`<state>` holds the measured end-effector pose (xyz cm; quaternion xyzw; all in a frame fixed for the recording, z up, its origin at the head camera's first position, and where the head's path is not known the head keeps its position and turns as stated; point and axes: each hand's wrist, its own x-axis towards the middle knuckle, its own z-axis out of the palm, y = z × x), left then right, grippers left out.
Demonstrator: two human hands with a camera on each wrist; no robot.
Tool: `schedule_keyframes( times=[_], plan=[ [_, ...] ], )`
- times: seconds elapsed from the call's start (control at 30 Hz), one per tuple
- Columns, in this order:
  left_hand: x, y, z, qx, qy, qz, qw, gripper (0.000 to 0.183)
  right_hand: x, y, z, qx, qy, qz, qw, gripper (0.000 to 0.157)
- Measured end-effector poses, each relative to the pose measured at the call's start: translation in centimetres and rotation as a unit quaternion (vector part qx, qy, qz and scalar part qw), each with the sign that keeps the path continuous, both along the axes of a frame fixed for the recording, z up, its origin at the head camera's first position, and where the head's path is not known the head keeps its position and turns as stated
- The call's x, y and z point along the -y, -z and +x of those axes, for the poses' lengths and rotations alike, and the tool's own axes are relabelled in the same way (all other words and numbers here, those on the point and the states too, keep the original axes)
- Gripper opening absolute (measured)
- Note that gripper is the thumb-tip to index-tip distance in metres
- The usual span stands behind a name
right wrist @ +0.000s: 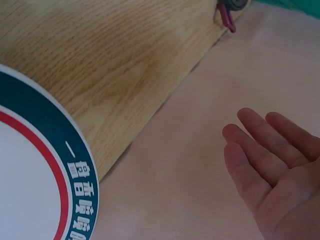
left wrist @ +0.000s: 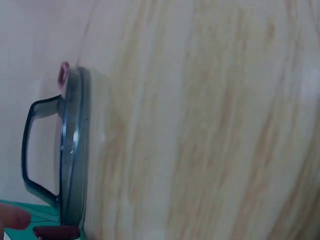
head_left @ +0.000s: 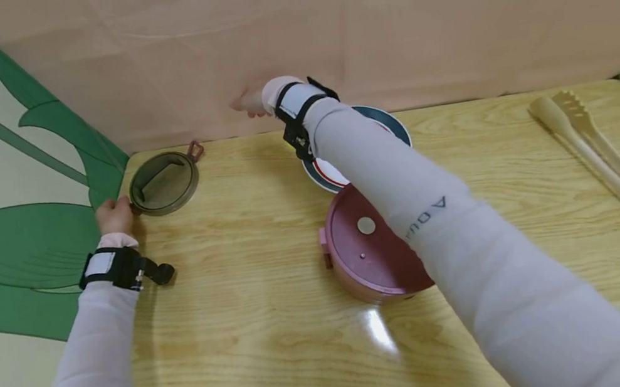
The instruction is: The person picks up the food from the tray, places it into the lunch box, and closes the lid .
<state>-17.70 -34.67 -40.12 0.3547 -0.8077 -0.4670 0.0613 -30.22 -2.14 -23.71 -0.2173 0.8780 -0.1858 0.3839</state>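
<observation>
Beside the left end of a translucent grey lid (head_left: 164, 185), my left hand (head_left: 114, 215) is held low, close to a dark red clasp (left wrist: 56, 231). One fingertip (left wrist: 14, 216) appears in the left wrist view, apart from the lid's raised handle (left wrist: 26, 145); the other fingers are hidden. My right hand (head_left: 249, 102) reaches past the table's back edge, in front of the pink cloth. Its fingers (right wrist: 260, 155) are loosely extended, palm showing, holding nothing. Under the right forearm lies a white plate (right wrist: 25, 185) with a teal rim and red ring, partly covered.
A round pink pot or container (head_left: 362, 257) with a flat lid stands in front of the plate, partly behind the right sleeve. Beige tongs (head_left: 594, 144) lie on the right of the wooden table (head_left: 233, 327). A pink cloth (head_left: 411, 25) hangs behind.
</observation>
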Motion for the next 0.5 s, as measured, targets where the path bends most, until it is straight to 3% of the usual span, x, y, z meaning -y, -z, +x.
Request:
schedule_keyframes(
  times=[0.13,0.17,0.23,0.3,0.4,0.47,0.5],
  plan=[
    [5.7,7.1,-3.0,-0.086,-0.011,-0.006,0.9962,0.035,0.3,0.4,0.4,-0.002,-0.009,-0.001,1.000,0.064],
    [6.7,8.3,-3.4,-0.099,-0.014,0.001,0.9950,0.035,0.3,0.5,0.4,-0.002,-0.011,-0.004,1.000,0.064],
    [6.8,8.6,-3.4,-0.100,-0.017,0.002,0.9949,0.038,0.2,0.7,0.3,0.014,-0.009,0.000,1.000,0.065],
    [4.7,6.1,-2.3,-0.062,-0.005,-0.007,0.9981,0.046,0.2,1.3,0.0,0.029,-0.007,0.000,1.000,0.067],
    [-0.2,0.9,-0.1,0.008,0.016,-0.043,0.9989,0.049,0.3,2.6,-1.1,0.045,0.000,0.002,0.999,0.068],
    [-2.0,-1.0,0.8,0.018,0.025,-0.057,0.9979,0.049,0.7,4.1,-2.3,0.041,0.005,-0.003,0.999,0.069],
    [-2.3,-1.1,0.9,0.020,0.026,-0.063,0.9975,0.049,0.8,4.8,-2.8,0.039,0.012,-0.007,0.999,0.069]
  ],
)
